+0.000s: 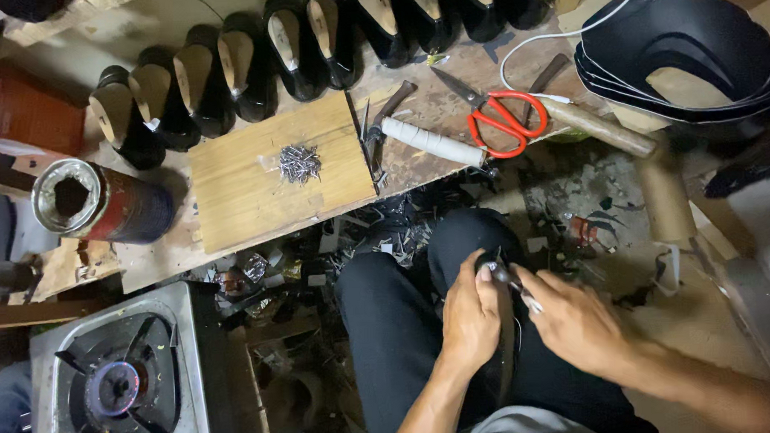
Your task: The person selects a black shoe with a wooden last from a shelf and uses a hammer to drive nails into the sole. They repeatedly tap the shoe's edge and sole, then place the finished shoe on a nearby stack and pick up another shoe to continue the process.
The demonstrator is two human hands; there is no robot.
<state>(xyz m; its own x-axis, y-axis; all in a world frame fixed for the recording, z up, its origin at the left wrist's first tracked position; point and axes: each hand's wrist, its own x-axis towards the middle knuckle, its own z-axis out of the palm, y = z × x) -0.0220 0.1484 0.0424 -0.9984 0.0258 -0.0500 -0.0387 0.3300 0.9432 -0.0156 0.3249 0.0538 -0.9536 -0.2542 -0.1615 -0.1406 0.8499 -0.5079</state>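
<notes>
While both hands grip a black shoe [502,340] on the lap | scissors [503,118], nails [299,162], stove [118,384] around.

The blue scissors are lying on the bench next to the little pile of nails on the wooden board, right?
Not quite: the scissors have red handles, not blue. The head view shows them lying on the bench, with the pile of nails on the wooden board nearby.

tin can [103,203] | left bench edge | lying on side | red-blue label, open silver end
</notes>
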